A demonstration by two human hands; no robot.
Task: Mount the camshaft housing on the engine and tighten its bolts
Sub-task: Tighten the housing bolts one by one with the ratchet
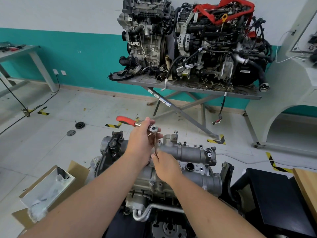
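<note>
Background fixtures. Two spare engines (188, 40) are sitting side by side on a grey counter (243, 92) with crossed legs, standing against the teal wall (82, 54). A red strap (223, 9) is looping over the right-hand spare. Left of this counter, a dark pulley (80, 125) and a grey disc (71, 132) are lying on the tiled floor (51, 143). Nearer the viewer than those, an open cardboard box (46, 191) is holding clear plastic wrapping. A second counter (18, 52) is standing far left by the wall.

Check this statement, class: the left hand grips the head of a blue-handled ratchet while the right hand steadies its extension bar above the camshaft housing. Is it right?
Not quite. In the head view the ratchet has a red handle, not blue. The rest holds: left hand at its head, right hand on the extension bar over the camshaft housing.
</note>
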